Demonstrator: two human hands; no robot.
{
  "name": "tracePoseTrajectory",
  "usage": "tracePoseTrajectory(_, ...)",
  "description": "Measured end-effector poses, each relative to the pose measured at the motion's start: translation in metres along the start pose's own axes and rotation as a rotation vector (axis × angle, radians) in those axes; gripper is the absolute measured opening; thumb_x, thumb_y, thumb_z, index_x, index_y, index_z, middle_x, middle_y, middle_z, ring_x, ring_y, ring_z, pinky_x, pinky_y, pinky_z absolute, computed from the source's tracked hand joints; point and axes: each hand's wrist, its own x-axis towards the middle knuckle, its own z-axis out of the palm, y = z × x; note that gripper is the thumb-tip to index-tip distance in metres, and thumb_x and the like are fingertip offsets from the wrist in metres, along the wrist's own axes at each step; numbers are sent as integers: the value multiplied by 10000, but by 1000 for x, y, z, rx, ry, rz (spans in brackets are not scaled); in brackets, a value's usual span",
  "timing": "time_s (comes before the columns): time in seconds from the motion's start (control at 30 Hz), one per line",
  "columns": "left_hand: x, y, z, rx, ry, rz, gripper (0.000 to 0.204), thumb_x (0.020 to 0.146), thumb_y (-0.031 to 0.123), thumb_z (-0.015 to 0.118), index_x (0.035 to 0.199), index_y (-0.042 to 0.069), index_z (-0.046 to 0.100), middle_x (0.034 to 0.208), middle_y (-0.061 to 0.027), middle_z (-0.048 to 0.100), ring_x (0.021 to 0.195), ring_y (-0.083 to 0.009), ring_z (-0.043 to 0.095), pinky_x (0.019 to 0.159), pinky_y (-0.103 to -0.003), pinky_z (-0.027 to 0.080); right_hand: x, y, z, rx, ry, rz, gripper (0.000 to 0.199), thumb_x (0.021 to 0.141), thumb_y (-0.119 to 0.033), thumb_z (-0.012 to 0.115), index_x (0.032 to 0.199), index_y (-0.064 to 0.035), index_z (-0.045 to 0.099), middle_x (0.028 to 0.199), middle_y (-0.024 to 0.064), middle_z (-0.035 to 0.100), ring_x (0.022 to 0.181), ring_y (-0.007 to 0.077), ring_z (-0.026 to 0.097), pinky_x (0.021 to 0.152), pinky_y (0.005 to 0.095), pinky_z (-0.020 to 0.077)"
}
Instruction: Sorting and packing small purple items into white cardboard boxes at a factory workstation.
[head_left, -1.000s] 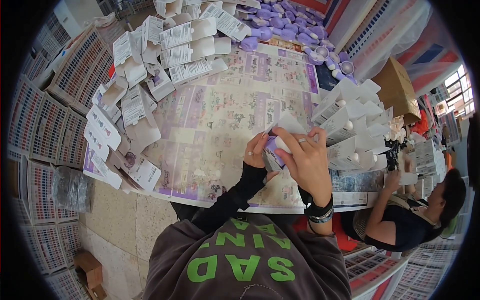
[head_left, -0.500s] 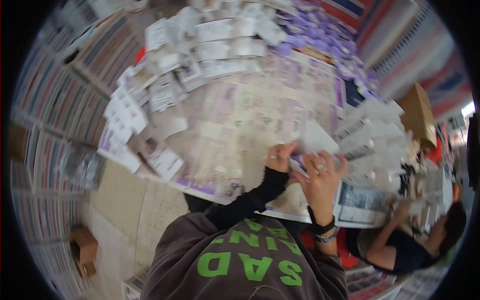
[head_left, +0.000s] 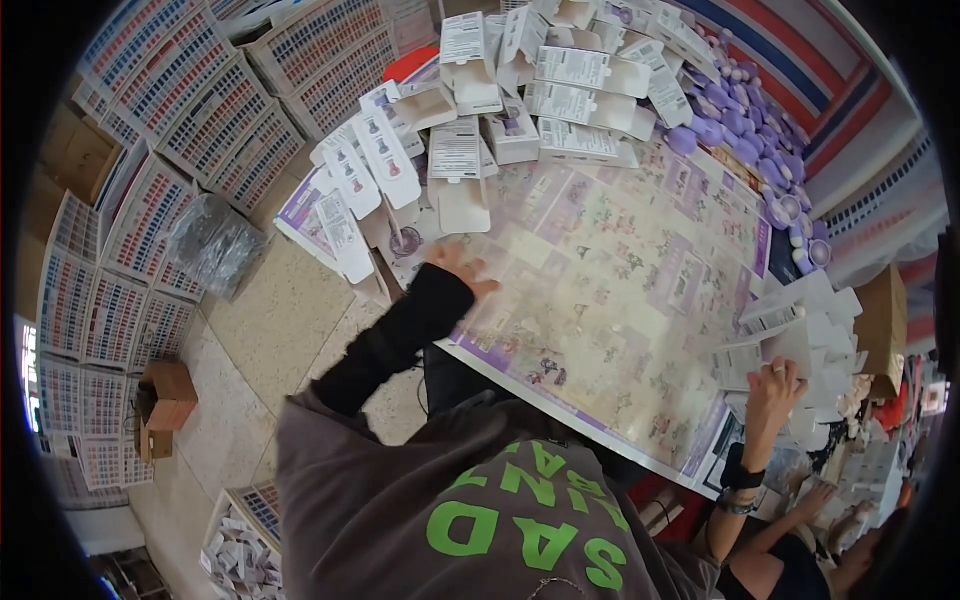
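"Light?"
"Fairly bright, even; a blown-out patch (head_left: 936,398) glares just past three o'clock, and the plastic-wrapped bundle (head_left: 215,245) shines near nine."
"Distortion?"
"Stacked crates (head_left: 160,75) at ten o'clock bend toward the black rim."

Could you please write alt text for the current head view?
A person's left hand is beside open white boxes on a patterned table, while the right hand is at a second cluster of white boxes. Purple objects lie heaped at the far right.

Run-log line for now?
left hand: fingers spread, near left boxes | right hand: at right boxes, grip unclear | purple items: piled, upper right
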Motion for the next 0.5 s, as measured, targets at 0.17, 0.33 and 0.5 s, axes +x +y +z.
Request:
tracePoseTrajectory(0.17, 3, -55, 99, 185, 481, 149, 253, 790, 191, 553, 1019, 278, 616, 1159, -37, 565, 1094, -265, 501, 853, -432, 380, -2, 19, 4, -8, -11, 23, 184, 664, -138, 708, 761, -13, 614, 971, 80, 564, 989, 263, 496, 929, 473, 316)
tracePoseTrajectory(0.33, 36, -46, 68, 164, 196, 225, 240, 773, 229, 589, 1010, 189, 585, 984, -37, 610, 1067, -263, 529, 875, -446, 399, -9, 25, -2, -33, -73, 112, 185, 656, -145, 713, 768, -26, 626, 1000, 64, 566, 991, 252, 498, 953, 481, 301)
tracePoseTrajectory(0.5, 71, -1, -15, -462, 340, 382, 296, 829, 176, 529, 1125, 178, 538, 1067, -89, 566, 1071, -276, 537, 913, -464, 407, 20, -13, -33, -199, -141, 295, 300, 627, -207, 764, 861, -82, 625, 944, 35, 624, 1067, 239, 489, 955, 506, 287)
